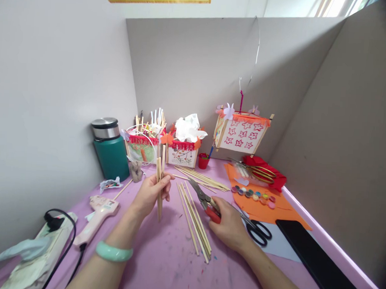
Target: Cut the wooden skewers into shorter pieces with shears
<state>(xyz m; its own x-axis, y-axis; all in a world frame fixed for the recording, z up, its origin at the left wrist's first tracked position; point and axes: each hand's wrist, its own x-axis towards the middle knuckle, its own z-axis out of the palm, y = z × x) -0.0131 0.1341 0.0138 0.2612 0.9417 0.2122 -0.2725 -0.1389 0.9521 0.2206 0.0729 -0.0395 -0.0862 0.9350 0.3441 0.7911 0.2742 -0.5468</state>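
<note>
Several thin wooden sticks (159, 203) stand roughly upright in my left hand (153, 192), its fingers wrapped round them. My right hand (229, 224) grips red-handled pliers (203, 197), whose jaws point up and left, away from me. Between the two hands a loose bundle of wooden sticks (197, 224) lies on the purple table (167, 264). Farther back rests another bundle of sticks (206, 178). Black-handled scissors (259, 232) lie to the right of my right hand.
At the left are a green bottle (111, 155), a glue gun (97, 217) and a power strip (41, 253). Decorated boxes (182, 154) and a hanging lantern (243, 134) are behind. Paint pots (253, 194), orange paper (283, 211) and a black slab (316, 263) lie right.
</note>
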